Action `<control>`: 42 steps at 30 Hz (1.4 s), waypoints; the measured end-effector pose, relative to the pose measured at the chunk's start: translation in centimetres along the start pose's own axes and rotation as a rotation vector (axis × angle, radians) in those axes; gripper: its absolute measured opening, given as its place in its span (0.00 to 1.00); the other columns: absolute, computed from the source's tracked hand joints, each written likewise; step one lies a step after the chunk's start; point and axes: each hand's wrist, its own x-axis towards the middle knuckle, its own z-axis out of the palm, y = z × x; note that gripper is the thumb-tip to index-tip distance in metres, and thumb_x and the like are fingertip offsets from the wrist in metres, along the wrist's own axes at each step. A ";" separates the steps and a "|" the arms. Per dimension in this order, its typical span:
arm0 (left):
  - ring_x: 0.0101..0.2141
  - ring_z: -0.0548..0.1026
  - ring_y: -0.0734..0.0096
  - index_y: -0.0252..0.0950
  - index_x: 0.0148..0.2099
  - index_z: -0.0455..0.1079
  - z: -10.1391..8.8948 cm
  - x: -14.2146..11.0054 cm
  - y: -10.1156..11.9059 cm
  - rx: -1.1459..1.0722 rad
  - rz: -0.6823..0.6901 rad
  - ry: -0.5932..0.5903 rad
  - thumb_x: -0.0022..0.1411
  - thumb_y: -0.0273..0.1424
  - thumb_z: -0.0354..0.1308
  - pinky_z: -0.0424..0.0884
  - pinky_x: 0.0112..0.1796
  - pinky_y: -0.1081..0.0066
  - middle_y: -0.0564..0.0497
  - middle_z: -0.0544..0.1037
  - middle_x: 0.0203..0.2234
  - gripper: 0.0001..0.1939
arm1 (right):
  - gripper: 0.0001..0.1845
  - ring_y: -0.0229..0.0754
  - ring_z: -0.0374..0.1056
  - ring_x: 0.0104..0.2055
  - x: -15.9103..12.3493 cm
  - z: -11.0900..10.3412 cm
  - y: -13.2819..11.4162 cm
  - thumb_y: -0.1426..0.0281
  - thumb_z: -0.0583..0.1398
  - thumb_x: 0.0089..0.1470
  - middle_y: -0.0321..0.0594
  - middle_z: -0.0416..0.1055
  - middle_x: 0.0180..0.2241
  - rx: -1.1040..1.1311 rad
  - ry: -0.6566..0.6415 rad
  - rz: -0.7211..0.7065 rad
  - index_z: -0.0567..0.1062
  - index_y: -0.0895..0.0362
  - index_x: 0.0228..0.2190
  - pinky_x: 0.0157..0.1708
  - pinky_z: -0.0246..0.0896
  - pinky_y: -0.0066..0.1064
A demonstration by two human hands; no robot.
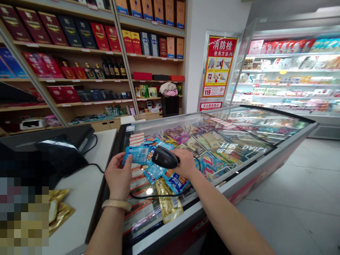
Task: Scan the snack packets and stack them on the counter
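My left hand pinches a small light-blue snack packet between thumb and fingers, above the glass lid of a chest freezer. My right hand is wrapped round the handle of a black barcode scanner, its head pointing left toward the packet. The scanner's black cable loops over the lid. Beneath the scanner lie several blue packets, and a gold foil packet rests closer to me on the lid.
The chest freezer stretches away to the right. At left a white counter bears a dark monitor-like device and gold packets. Shelves of boxes and bottles stand behind; a refrigerated display is at back right. Blurred blocks cover the lower left corner.
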 end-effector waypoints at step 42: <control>0.29 0.74 0.73 0.37 0.53 0.65 -22.0 -2.8 8.1 0.086 0.302 0.722 0.50 0.34 0.67 0.70 0.30 0.75 0.56 0.72 0.29 0.28 | 0.14 0.50 0.75 0.33 -1.8 0.2 2.0 0.64 0.58 0.50 0.45 0.78 0.32 -0.086 0.180 -0.151 0.77 0.56 0.38 0.33 0.70 0.36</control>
